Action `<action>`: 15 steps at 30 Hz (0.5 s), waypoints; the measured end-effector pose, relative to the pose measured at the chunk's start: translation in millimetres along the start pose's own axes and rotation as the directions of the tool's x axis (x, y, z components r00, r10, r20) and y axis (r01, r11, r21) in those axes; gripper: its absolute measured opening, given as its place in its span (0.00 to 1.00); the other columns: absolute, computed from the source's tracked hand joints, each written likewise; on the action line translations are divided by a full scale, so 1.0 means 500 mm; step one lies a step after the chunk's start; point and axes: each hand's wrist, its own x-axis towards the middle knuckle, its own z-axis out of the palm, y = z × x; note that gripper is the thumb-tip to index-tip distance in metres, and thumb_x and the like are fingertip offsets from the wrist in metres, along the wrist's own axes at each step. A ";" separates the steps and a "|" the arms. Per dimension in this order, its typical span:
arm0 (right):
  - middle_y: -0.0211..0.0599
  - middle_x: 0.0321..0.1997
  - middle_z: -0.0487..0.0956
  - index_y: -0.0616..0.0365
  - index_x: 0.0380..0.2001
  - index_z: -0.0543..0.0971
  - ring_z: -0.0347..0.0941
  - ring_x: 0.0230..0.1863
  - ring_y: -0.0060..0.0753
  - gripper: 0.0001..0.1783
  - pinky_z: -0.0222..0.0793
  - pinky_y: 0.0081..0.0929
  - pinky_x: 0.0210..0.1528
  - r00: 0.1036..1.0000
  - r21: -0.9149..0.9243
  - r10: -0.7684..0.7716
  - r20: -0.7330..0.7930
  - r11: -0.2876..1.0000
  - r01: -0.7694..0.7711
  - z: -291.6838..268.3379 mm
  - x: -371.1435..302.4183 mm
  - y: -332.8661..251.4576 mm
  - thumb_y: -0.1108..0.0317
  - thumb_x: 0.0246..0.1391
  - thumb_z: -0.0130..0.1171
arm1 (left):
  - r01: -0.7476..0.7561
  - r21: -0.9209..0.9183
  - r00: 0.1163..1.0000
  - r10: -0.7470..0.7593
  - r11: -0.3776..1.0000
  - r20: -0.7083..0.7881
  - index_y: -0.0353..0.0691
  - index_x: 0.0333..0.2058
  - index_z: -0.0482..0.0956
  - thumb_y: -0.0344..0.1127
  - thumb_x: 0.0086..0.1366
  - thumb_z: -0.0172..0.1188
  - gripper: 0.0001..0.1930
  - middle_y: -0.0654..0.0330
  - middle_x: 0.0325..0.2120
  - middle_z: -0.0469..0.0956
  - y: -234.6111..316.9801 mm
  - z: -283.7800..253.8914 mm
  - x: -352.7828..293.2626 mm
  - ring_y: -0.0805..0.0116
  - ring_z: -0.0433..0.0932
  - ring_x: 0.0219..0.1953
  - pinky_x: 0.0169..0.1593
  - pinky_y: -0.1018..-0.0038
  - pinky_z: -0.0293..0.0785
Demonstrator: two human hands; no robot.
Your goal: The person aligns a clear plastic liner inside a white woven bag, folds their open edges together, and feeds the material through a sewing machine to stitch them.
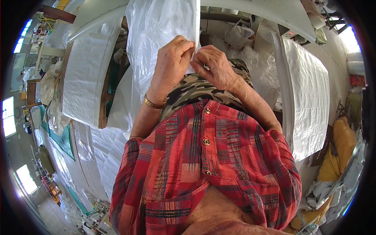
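Observation:
A long, crinkled sheet of translucent plastic film [158,25] hangs over my lap, with a straight white folded edge [197,21] along its right side. My left hand [174,60] is closed in a pinch on the film at that edge, thumb and forefinger together. Close beside it, my right hand [217,67] has its fingers curled and its thumb bent in, just right of the edge. Whatever its fingertips pinch is too small to make out. Both hands are above my camouflage trousers [203,89].
Stacks of white woven sheets lie at my left [87,76] and right [307,92]. A pale machine table [262,13] spans the far side. Crumpled clear plastic [258,66] and a white bag [239,36] lie beyond my right hand. Yellow-brown cloth [340,145] hangs far right.

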 end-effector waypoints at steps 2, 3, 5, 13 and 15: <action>0.39 0.22 0.73 0.59 0.26 0.71 0.74 0.28 0.45 0.11 0.70 0.39 0.40 0.999 0.013 0.016 0.048 1.000 -0.017 0.006 0.004 -0.008 0.68 0.54 0.62 | -0.018 -0.171 0.999 0.012 0.985 -0.038 0.31 0.35 0.79 0.25 0.65 0.57 0.04 0.58 0.29 0.78 -0.012 -0.002 -0.001 0.64 0.76 0.25 0.29 0.71 0.70; 0.38 0.22 0.73 0.59 0.26 0.70 0.74 0.28 0.45 0.11 0.70 0.38 0.39 0.997 0.013 0.030 0.070 0.999 -0.031 0.011 0.006 -0.011 0.68 0.54 0.62 | 0.067 -0.235 0.998 -0.069 0.970 -0.001 0.31 0.35 0.79 0.26 0.66 0.58 0.05 0.60 0.28 0.77 -0.017 -0.003 -0.006 0.68 0.75 0.25 0.28 0.73 0.68; 0.38 0.23 0.73 0.59 0.26 0.70 0.75 0.29 0.43 0.10 0.70 0.38 0.37 0.995 -0.006 -0.056 0.080 0.998 0.057 0.021 0.006 -0.013 0.68 0.54 0.61 | 0.241 -0.353 0.971 -0.226 0.904 0.082 0.30 0.36 0.80 0.29 0.66 0.59 0.06 0.65 0.25 0.76 -0.026 -0.006 -0.017 0.78 0.71 0.24 0.27 0.77 0.66; 0.34 0.32 0.78 0.59 0.41 0.78 0.74 0.37 0.22 0.09 0.71 0.28 0.39 0.815 0.611 0.571 -0.102 0.682 -0.402 0.087 0.015 0.060 0.66 0.62 0.57 | 0.398 -0.455 0.880 -0.471 0.797 -0.056 0.31 0.47 0.81 0.29 0.64 0.63 0.14 0.66 0.24 0.77 -0.006 -0.030 -0.036 0.85 0.69 0.21 0.23 0.83 0.64; 0.38 0.34 0.78 0.57 0.43 0.77 0.74 0.36 0.25 0.09 0.71 0.28 0.41 0.782 0.534 0.599 -0.170 0.723 -0.438 0.137 0.056 0.077 0.67 0.62 0.56 | 0.321 -0.490 0.877 -0.450 0.810 -0.169 0.31 0.50 0.80 0.27 0.65 0.62 0.15 0.65 0.24 0.77 0.015 -0.035 -0.043 0.83 0.71 0.20 0.22 0.83 0.65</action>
